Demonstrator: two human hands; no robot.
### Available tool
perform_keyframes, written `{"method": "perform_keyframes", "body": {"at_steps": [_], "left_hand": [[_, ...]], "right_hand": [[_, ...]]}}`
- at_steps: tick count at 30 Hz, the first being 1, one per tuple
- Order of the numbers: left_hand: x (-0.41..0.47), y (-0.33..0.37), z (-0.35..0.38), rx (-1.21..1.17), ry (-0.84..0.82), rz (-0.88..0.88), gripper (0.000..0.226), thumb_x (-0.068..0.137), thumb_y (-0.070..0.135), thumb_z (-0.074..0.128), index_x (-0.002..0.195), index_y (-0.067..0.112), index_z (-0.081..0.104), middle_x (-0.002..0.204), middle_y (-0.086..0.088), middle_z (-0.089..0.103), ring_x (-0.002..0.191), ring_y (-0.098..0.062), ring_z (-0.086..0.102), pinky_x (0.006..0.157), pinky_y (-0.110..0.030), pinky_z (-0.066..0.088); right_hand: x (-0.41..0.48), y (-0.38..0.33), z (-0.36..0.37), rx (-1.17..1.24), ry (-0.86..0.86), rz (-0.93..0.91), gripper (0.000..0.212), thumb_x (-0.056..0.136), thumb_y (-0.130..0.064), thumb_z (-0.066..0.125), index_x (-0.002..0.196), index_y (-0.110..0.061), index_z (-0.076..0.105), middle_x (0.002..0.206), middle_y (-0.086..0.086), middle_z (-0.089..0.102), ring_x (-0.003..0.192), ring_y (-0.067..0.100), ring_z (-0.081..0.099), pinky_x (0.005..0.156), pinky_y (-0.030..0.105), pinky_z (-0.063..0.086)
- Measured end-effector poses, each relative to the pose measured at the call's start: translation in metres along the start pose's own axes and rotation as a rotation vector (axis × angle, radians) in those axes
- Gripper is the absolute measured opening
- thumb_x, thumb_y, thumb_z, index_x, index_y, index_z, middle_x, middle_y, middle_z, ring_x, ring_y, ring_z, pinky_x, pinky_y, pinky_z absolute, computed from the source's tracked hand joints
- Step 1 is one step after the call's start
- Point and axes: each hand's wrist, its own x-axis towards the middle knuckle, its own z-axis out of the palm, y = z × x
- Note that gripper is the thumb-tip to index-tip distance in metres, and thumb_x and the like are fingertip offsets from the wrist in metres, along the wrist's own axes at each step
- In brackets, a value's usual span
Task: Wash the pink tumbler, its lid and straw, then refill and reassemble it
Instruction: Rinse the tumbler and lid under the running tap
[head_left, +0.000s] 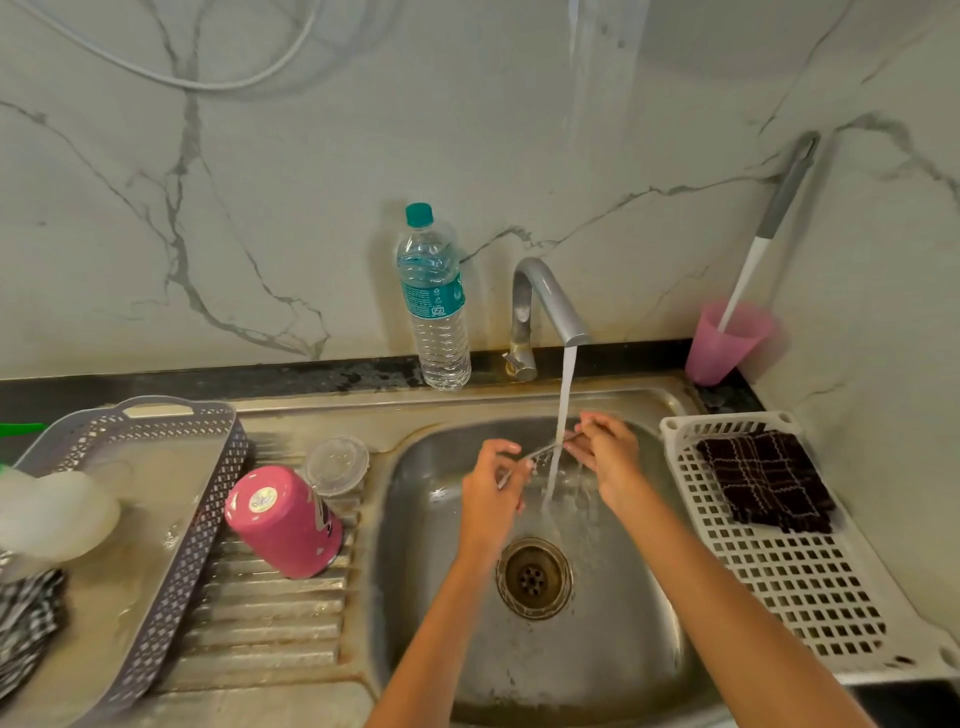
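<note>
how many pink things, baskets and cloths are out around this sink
pink things: 2, the tumbler and the cup
baskets: 2, the grey basket and the white basket
cloths: 2, the dark checked cloth and the black-and-white cloth
total: 6

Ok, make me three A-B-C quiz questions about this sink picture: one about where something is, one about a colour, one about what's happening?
1. Where is the pink tumbler? A) in the white tray B) in the grey basket C) on the ribbed drainboard
2. The water bottle's cap is: A) teal B) red C) black
3. The tap is: A) off B) running C) covered
Answers: C, it stands upside down on the ribs; A, the cap is teal; B, water pours onto the straw.
</note>
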Motion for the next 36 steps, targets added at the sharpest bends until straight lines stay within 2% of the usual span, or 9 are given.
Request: {"method": "perform_keyframes", "body": {"at_steps": [3, 8, 13, 17, 21, 24, 29, 33, 36], "left_hand": [[0.008, 0.018, -0.002, 0.025, 0.082, 0.094, 0.009, 0.090, 0.013, 0.070, 0.096, 0.019, 0.065, 0.085, 0.001, 0.070, 0.064, -0.009, 0.066, 0.058, -0.019, 0.054], [0.027, 0.033, 0.025, 0.024, -0.051, 0.173, 0.011, 0.091, 0.018, 0.069, 0.100, 0.014, 0.073, 0.089, 0.005, 0.071, 0.075, -0.001, 0.065, 0.077, -0.017, 0.054], [0.040, 0.037, 0.050, 0.192, -0.042, 0.188, 0.020, 0.092, 0.028, 0.067, 0.094, 0.009, 0.074, 0.089, -0.001, 0.071, 0.080, -0.009, 0.065, 0.073, -0.018, 0.051], [0.044, 0.038, 0.051, 0.164, -0.053, 0.131, 0.017, 0.094, 0.025, 0.064, 0.102, 0.014, 0.073, 0.089, -0.002, 0.073, 0.082, -0.010, 0.069, 0.074, -0.014, 0.051], [0.043, 0.037, 0.044, 0.166, -0.022, 0.187, 0.015, 0.092, 0.021, 0.067, 0.105, 0.017, 0.074, 0.091, 0.005, 0.072, 0.081, -0.001, 0.065, 0.079, -0.013, 0.052], [0.038, 0.037, 0.041, 0.177, -0.028, 0.198, 0.013, 0.093, 0.018, 0.065, 0.102, 0.015, 0.075, 0.089, 0.009, 0.070, 0.077, 0.006, 0.062, 0.072, -0.004, 0.047], [0.032, 0.033, 0.041, 0.227, -0.032, 0.222, 0.012, 0.092, 0.023, 0.067, 0.095, 0.017, 0.076, 0.094, 0.005, 0.075, 0.087, 0.000, 0.066, 0.079, -0.006, 0.045], [0.031, 0.031, 0.039, 0.218, 0.008, 0.199, 0.012, 0.092, 0.023, 0.067, 0.097, 0.015, 0.074, 0.091, 0.006, 0.073, 0.084, 0.000, 0.064, 0.075, -0.002, 0.043], [0.033, 0.029, 0.034, 0.212, 0.048, 0.172, 0.009, 0.090, 0.017, 0.069, 0.096, 0.014, 0.074, 0.085, 0.008, 0.069, 0.078, 0.000, 0.062, 0.078, -0.013, 0.049]], "right_hand": [[0.002, 0.028, -0.012, 0.020, -0.002, 0.125, 0.020, 0.098, -0.004, 0.049, 0.114, -0.003, 0.060, 0.113, 0.021, 0.065, 0.090, 0.025, 0.067, 0.077, 0.032, 0.057], [-0.015, 0.065, -0.012, -0.119, -0.118, 0.248, 0.024, 0.090, 0.004, 0.058, 0.112, -0.003, 0.051, 0.111, 0.022, 0.063, 0.094, 0.030, 0.064, 0.085, 0.035, 0.054], [-0.021, 0.083, -0.017, -0.566, -0.083, 0.123, 0.017, 0.095, -0.018, 0.055, 0.107, -0.011, 0.065, 0.082, 0.005, 0.065, 0.074, 0.017, 0.062, 0.071, 0.030, 0.055], [-0.024, 0.073, -0.021, -0.926, -0.104, -0.005, 0.019, 0.095, -0.026, 0.053, 0.103, -0.018, 0.068, 0.096, 0.004, 0.065, 0.090, 0.019, 0.060, 0.077, 0.030, 0.047], [-0.025, 0.066, -0.022, -0.895, -0.182, -0.079, 0.017, 0.093, -0.013, 0.053, 0.094, -0.021, 0.067, 0.097, -0.001, 0.062, 0.095, 0.017, 0.061, 0.076, 0.023, 0.046], [-0.025, 0.067, -0.019, -0.832, -0.201, -0.082, 0.022, 0.092, -0.009, 0.053, 0.080, -0.024, 0.063, 0.094, 0.001, 0.065, 0.090, 0.017, 0.063, 0.083, 0.031, 0.054], [-0.029, 0.071, -0.016, -0.842, -0.244, -0.084, 0.027, 0.092, -0.007, 0.055, 0.075, -0.028, 0.059, 0.091, 0.001, 0.066, 0.089, 0.017, 0.065, 0.086, 0.034, 0.056], [-0.034, 0.069, -0.015, -0.860, -0.249, -0.157, 0.023, 0.092, -0.012, 0.056, 0.077, -0.028, 0.058, 0.085, -0.005, 0.065, 0.086, 0.014, 0.064, 0.067, 0.017, 0.050], [-0.037, 0.062, -0.010, -0.793, -0.230, -0.271, 0.021, 0.092, -0.009, 0.056, 0.080, -0.026, 0.057, 0.085, -0.007, 0.067, 0.085, 0.010, 0.065, 0.071, 0.016, 0.050]]}}
